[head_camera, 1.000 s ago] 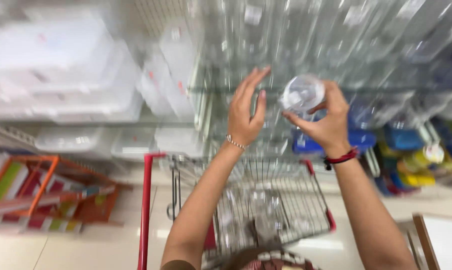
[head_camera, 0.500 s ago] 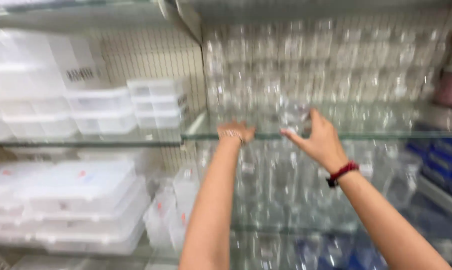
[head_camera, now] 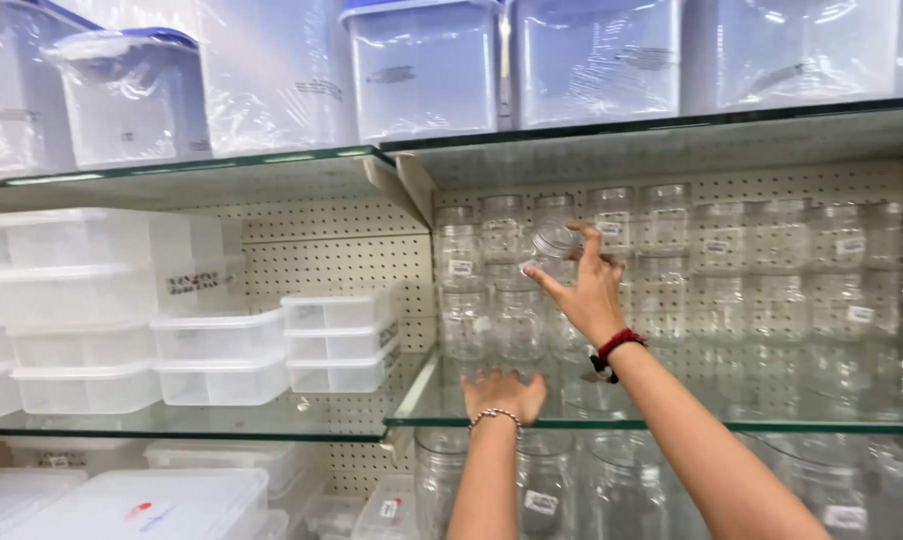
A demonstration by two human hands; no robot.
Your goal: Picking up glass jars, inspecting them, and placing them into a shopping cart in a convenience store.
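As my left hand [head_camera: 504, 393] lay flat and empty on the glass shelf [head_camera: 671, 412], I was setting a jar among the stock.
My right hand [head_camera: 586, 290] gripped the clear jar [head_camera: 553, 243], tilted, near the stacked jars [head_camera: 661, 270]; it needed levelling first, I judged.

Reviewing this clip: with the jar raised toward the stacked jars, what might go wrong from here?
1. The right hand holds the clear jar only by its fingertips, tilted, above the glass shelf; it may slip and fall.
2. The stacked jars stand close together in tall columns; a nudge from the jar could topple some.
3. The left hand rests on the glass shelf's front edge, so leaning weight there might strain it.
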